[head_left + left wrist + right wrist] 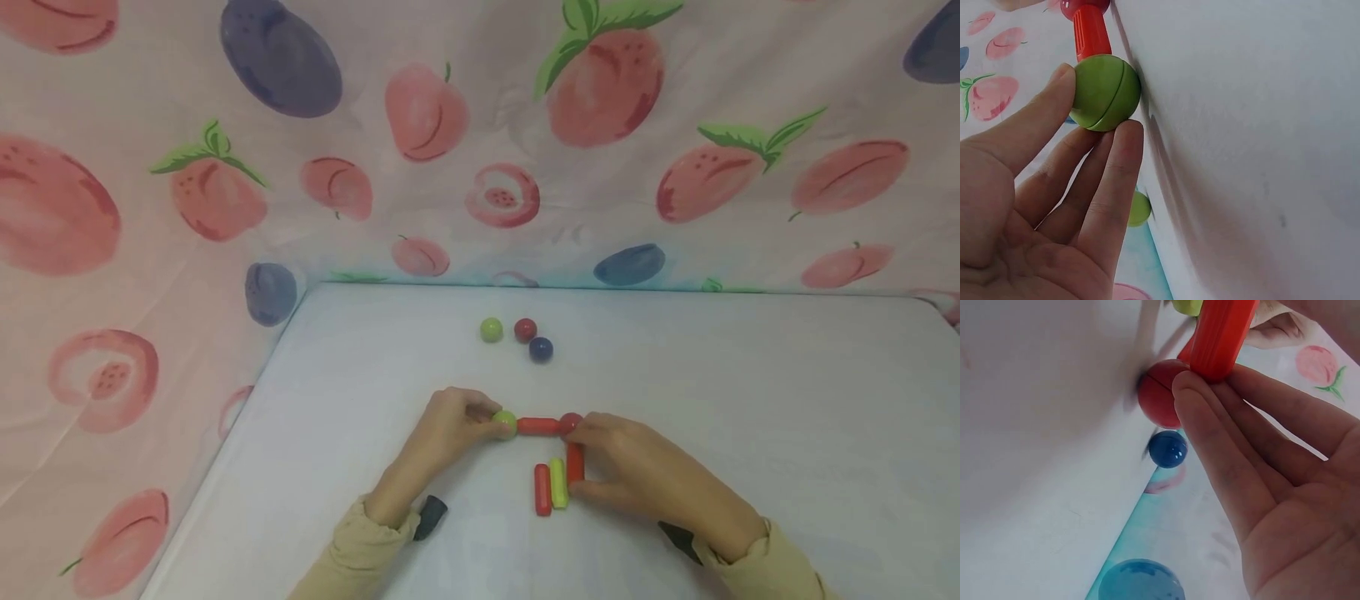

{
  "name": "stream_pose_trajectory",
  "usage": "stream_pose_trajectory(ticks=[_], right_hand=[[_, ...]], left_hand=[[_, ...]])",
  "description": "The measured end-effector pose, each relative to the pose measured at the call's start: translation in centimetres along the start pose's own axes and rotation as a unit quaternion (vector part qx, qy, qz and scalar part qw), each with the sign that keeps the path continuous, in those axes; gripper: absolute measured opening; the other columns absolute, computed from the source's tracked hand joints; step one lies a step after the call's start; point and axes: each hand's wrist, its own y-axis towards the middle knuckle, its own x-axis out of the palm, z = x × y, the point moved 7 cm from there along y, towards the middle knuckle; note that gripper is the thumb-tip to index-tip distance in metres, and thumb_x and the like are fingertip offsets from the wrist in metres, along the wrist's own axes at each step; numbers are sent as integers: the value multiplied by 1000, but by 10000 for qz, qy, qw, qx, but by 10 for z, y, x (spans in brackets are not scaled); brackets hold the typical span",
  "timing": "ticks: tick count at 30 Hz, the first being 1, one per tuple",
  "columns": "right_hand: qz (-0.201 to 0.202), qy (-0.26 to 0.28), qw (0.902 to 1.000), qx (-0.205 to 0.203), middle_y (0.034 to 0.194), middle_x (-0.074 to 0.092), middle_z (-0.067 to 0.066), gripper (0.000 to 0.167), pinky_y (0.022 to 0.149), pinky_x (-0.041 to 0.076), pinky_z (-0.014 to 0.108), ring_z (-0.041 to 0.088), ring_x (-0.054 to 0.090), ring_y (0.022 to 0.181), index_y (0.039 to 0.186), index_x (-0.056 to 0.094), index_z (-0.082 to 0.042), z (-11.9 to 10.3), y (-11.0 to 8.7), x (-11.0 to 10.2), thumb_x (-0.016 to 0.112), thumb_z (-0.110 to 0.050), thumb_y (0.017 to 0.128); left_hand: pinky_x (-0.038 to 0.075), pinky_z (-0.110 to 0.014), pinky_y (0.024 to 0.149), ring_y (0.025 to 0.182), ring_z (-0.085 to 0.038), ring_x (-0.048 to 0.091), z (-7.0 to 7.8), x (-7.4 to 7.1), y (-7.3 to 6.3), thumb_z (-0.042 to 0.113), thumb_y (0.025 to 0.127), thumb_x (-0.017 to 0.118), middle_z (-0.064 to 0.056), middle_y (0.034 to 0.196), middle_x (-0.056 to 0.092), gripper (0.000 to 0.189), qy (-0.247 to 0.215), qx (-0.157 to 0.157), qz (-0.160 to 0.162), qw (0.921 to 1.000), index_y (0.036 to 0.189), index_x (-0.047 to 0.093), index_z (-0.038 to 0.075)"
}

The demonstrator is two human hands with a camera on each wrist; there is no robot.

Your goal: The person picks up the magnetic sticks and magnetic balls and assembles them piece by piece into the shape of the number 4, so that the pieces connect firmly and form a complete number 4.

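Observation:
My left hand (459, 421) pinches a light green ball (1107, 92) between thumb and fingertips. A red ridged stick (537, 427) runs from that ball to a red ball (570, 423). A second red stick (1219, 337) meets the red ball and points back toward the person. My right hand (630, 462) has its fingertips at the red ball (1161, 394) and its thumb by the near end of the second stick, gripping the two together. The fingers partly cover the joint between them. The green ball, both sticks and the red ball form an L shape.
A loose red stick (543, 490) and a yellow-green stick (558, 483) lie side by side, left of the second stick. Farther back on the white table (750, 375) sit a green ball (491, 329), a red ball (525, 330) and a blue ball (541, 349). Fruit-print cloth (585, 200) hangs behind.

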Motion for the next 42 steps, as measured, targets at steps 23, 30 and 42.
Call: stream_pose_trajectory(ticks=[23, 30, 42], right_hand=[[776, 290, 9953, -497, 98, 66, -8, 42, 81, 57, 30, 9, 59, 85, 112, 71, -12, -6, 17, -24, 86, -30, 77], [902, 546, 9930, -526, 104, 67, -5, 44, 88, 57, 37, 15, 64, 94, 115, 71, -10, -6, 26, -24, 85, -31, 78], [1041, 757, 9912, -322, 115, 67, 4, 52, 85, 58, 36, 22, 64, 103, 120, 69, -6, -4, 40, -20, 85, -32, 78]], left_hand=[[55, -28, 74, 76, -8, 64, 2, 8, -2, 32, 80, 83, 5, 83, 73, 32, -61, 75, -77, 9999, 103, 77, 10], [56, -28, 73, 75, -8, 65, 3, 9, -3, 31, 80, 83, 4, 83, 73, 31, -45, 110, -96, 9999, 102, 77, 10], [56, -28, 74, 75, -8, 65, 2, 10, -3, 31, 80, 83, 4, 83, 74, 32, -72, 105, -86, 9999, 104, 77, 11]])
